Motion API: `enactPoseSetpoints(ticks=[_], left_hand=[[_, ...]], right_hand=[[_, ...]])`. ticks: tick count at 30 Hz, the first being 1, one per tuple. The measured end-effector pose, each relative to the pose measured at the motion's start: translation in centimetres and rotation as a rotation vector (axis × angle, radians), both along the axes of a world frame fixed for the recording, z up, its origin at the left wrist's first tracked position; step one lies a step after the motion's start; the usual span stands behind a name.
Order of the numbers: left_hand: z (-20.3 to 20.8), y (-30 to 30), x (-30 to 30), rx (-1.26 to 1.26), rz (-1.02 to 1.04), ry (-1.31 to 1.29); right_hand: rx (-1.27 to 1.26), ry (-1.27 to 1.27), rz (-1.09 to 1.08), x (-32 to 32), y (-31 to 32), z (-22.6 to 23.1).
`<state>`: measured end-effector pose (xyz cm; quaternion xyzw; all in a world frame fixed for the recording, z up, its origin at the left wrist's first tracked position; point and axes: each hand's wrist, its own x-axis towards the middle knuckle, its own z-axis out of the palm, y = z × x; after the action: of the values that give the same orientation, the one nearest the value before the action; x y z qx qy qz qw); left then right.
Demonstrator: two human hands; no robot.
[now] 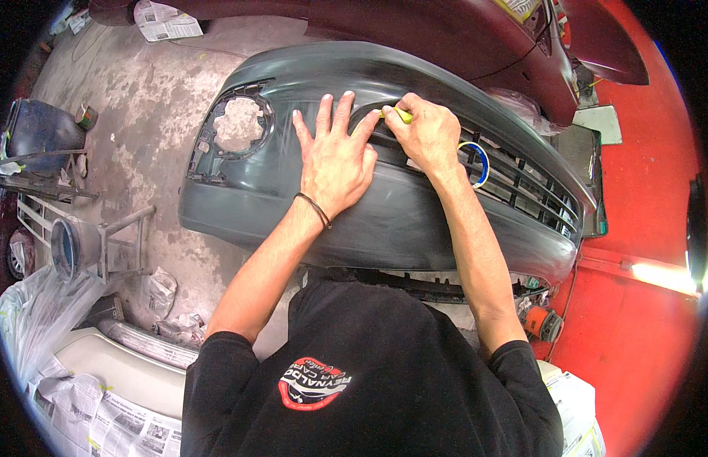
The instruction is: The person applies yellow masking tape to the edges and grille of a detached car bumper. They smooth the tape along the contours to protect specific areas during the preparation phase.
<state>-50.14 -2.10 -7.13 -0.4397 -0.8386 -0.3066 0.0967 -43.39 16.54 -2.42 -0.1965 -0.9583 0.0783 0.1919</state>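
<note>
A dark grey car bumper [399, 221] with dull, scuffed-looking patches lies across the view in front of me. My left hand [335, 164] rests on its surface with fingers spread, index fingertip at the left end of the grille opening. Beside that fingertip, my right hand [426, 133] pinches a strip of yellow masking tape [396, 115] against the opening's edge. A tape roll [483, 164], its ring showing blue, sits over the grille [521, 179] just right of my right wrist. How the roll is held up there, I cannot tell.
A dark red car body [445, 38] stands beyond the bumper. To the left are a blue drum [41, 137], a metal stand [125, 236] and clear plastic sheeting [49, 320]. Newspaper-covered parts [118, 419] lie lower left. An orange-and-black tool [542, 323] is at lower right.
</note>
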Motion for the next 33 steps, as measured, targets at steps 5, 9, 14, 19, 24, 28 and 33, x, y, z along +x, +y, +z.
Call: enactPoseSetpoints(ticks=[5, 9, 14, 19, 24, 28, 33], left_hand=[[0.6, 0.1, 0.1, -0.081, 0.023, 0.019], [0.6, 0.2, -0.2, -0.108, 0.015, 0.037], [0.2, 0.5, -0.1, -0.077, 0.0, 0.032], [0.4, 0.2, 0.0, -0.067, 0.003, 0.025], [0.5, 0.2, 0.1, -0.077, 0.019, 0.032], [0.4, 0.2, 0.1, -0.08, 0.013, 0.038], [0.3, 0.3, 0.0, -0.076, 0.01, 0.026]], right_hand=[[0.007, -0.034, 0.015, 0.1, 0.0, 0.6], [0.042, -0.069, 0.018, 1.0, -0.2, 1.1], [0.083, 0.048, 0.078, 2.9, -0.6, 0.6], [-0.012, 0.044, 0.046, 3.7, -0.8, 1.6], [-0.005, 0.019, -0.008, 2.9, 0.4, 1.2], [0.033, 0.026, -0.042, 2.1, 1.0, 1.0], [0.052, 0.036, -0.078, 1.8, 1.1, 0.4]])
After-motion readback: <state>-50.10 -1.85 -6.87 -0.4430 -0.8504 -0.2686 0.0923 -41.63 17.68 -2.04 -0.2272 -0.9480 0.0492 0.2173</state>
